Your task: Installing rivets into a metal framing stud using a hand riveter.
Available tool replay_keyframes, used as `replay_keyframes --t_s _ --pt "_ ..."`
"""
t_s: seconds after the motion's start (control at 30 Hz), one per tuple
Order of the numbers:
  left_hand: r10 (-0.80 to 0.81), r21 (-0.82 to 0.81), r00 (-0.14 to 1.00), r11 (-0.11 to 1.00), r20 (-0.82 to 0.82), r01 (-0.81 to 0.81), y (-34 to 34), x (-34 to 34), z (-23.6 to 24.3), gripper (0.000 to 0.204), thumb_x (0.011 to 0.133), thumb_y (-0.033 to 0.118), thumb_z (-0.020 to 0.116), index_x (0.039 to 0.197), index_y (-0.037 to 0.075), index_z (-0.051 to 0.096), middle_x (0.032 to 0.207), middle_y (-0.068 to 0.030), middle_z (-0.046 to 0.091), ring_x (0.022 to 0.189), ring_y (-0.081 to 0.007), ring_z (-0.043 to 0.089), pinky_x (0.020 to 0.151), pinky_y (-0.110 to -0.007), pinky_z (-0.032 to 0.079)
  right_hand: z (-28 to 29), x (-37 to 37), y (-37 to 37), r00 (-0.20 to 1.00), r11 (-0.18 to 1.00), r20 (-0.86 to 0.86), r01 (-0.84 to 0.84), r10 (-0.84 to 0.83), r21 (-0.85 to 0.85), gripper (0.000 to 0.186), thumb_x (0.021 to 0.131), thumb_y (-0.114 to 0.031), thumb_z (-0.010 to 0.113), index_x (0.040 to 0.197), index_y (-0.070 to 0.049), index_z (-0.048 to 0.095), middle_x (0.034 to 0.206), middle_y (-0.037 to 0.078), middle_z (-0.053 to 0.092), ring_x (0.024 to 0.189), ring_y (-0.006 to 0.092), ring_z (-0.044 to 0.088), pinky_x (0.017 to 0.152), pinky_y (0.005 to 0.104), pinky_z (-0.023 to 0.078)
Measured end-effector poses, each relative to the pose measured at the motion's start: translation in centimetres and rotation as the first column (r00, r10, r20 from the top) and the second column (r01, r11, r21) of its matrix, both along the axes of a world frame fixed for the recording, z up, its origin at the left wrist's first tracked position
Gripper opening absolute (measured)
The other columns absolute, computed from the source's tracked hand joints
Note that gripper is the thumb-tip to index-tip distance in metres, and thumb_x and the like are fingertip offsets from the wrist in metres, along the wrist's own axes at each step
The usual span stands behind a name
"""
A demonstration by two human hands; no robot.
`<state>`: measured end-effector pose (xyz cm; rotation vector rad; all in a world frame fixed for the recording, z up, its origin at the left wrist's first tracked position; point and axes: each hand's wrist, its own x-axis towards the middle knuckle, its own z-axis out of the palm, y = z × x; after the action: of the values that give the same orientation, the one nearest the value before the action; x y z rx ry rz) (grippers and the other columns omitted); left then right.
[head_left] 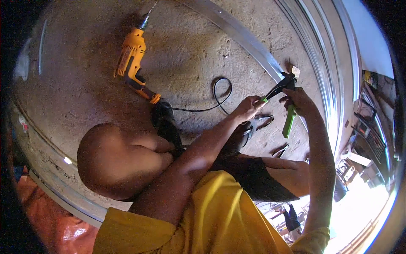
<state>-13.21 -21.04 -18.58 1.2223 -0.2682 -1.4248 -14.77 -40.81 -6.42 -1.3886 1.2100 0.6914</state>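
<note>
Yellow shirt [220, 207] fronts green-handled tool [289, 121] (drill [132, 55], cord [192, 111] leftward).

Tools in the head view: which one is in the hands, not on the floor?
The green-handled hand riveter: the left hand and right hand hold it. The yellow power drill and the pliers lie on the floor.

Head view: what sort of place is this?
Probably a metalworking workshop or work site. A yellow-orange power drill lies on a rough, bare floor, long shiny metal strips run along the right, and a green-handled hand tool is in use.
</note>
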Motion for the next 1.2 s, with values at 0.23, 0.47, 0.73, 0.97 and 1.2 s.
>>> replay_keyframes --t_s 0.23,0.47,0.73,0.97,1.2 --pt "0.161 0.147 0.957 0.969 0.243 -0.200 -0.6 -3.4 0.6 0.031 0.088 0.031 0.053 0.100 0.003 0.057 0.078 -0.0131 0.062 0.071 -0.0222 0.059 0.064 -0.036 0.046 -3.8 -1.8 4.3 0.918 0.910 -0.018 0.391 -0.397 -0.138 0.039 0.073 -0.025 0.068 0.101 -0.001 0.052 0.085 0.013 0.059 0.069 0.0272 0.061 0.058 0.0392 0.052" --pt "-0.095 0.022 0.987 0.995 -0.130 0.098 -0.3 -1.4 1.8 0.104 0.066 0.059 0.064 0.134 -0.006 0.019 0.127 -0.0257 0.038 0.114 -0.0330 0.045 0.097 -0.037 0.036 -7.7 -3.3 3.5 0.802 0.801 0.161 0.592 -0.575 -0.090 0.023 0.073 -0.011 0.065 0.086 0.006 0.055 0.079 0.016 0.063 0.069 0.0296 0.065 0.061 0.0372 0.056" --pt "-0.412 0.265 0.876 0.900 0.253 0.347 0.3 -0.4 6.2 0.119 0.053 0.043 0.076 0.136 -0.008 0.006 0.116 -0.0336 0.041 0.105 -0.0432 0.048 0.092 -0.047 0.039 -5.8 -1.8 5.6 0.828 0.799 0.169 0.561 -0.535 -0.217 0.018 0.072 -0.011 0.065 0.083 0.000 0.055 0.069 0.010 0.059 0.061 0.0227 0.062 0.060 0.0354 0.054" --pt "-0.186 0.338 0.854 0.941 0.487 0.013 -0.9 -2.9 4.0 0.062 0.067 0.023 0.069 0.115 0.003 0.036 0.097 -0.0270 0.055 0.085 -0.0393 0.059 0.074 -0.047 0.048 -7.9 -0.5 6.9 0.790 0.704 0.364 0.609 -0.494 -0.366 0.023 0.071 -0.016 0.070 0.071 -0.004 0.051 0.058 0.006 0.053 0.045 0.0157 0.053 0.041 0.0286 0.045" --pt "-0.069 0.209 0.920 0.978 0.387 -0.015 -0.8 -3.6 4.1 0.067 0.068 0.032 0.071 0.113 0.002 0.032 0.089 -0.0263 0.059 0.080 -0.0406 0.061 0.067 -0.047 0.050 -8.4 -1.5 5.9 0.909 0.751 0.245 0.417 -0.337 -0.512 0.028 0.072 -0.021 0.071 0.078 -0.001 0.053 0.056 0.005 0.051 0.044 0.0176 0.052 0.040 0.0317 0.044"
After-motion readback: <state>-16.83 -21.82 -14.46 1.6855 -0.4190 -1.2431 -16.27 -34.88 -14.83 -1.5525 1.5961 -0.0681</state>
